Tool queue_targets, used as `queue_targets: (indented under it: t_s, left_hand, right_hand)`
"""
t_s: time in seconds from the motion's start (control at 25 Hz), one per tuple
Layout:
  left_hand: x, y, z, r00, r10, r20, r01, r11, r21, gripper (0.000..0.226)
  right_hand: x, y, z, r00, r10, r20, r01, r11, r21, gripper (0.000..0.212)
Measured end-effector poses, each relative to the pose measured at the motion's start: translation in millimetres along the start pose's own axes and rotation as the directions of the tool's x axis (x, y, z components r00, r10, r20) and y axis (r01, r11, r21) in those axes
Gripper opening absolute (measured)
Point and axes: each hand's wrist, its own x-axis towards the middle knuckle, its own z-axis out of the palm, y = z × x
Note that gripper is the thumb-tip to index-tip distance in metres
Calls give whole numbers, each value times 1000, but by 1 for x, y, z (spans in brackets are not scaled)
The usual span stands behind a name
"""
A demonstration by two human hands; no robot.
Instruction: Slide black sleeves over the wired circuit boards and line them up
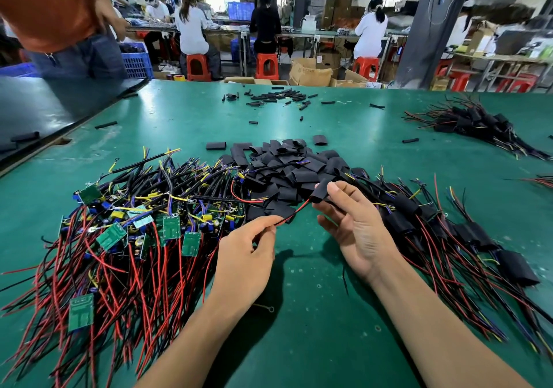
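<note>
Pinching the leads (pixel 291 212) in your left hand (pixel 248 253), pull steadily. Your right hand (pixel 356 226) grips the sleeve (pixel 320 192), board seemingly inside.

Unsleeved boards (pixel 171 226) left, loose sleeves (pixel 299 175) centre, sleeved boards (pixel 478 235) right; second heap (pixel 466 121), perhaps sleeved too, farther back.

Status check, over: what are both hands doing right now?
Left hand pinches red wire. Right hand holds black sleeve, wire entering it. Sleeve pile close behind.

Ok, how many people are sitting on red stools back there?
3: the left person in white, the middle person in black, the right person in white, all at the far benches. Others may be hidden further back.
</note>
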Motion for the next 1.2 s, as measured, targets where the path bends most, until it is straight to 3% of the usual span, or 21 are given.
queue_targets:
  t_s: [0.2, 0.48, 0.64, 0.8, 0.96, 1.2]
  left_hand:
    - [0, -3, 1, 1000, 8, -8, -8, 1000, 5, 33]
    - [0, -3, 2, 1000, 27, 16, -26, 1000, -8, 24]
    - [-2, 2, 0, 992, 19, 128, -4, 994, -112, 14]
    - [-2, 8, -3, 976, -74, 206, 128, 957, -262, 3]
    - [0, 11, -5, 949, -139, 282, 236, 907, -348, 19]
    - [3, 3, -5, 957, -165, 237, 244, 901, -358, 21]
  right_hand:
    - [0, 0, -1, 999, -51, -13, 50, 998, -43, 32]
    - [-2, 14, -3, 984, -173, 47, 180, 953, -245, 36]
    - [-4, 19, 0, 991, -60, 118, 91, 957, -277, 44]
    - [-7, 24, 2, 978, 37, 206, 26, 955, -294, 30]
    - [-8, 21, 2, 966, 62, 250, 10, 961, -278, 28]
    - [-7, 19, 4, 988, 25, 152, 9, 975, -224, 20]
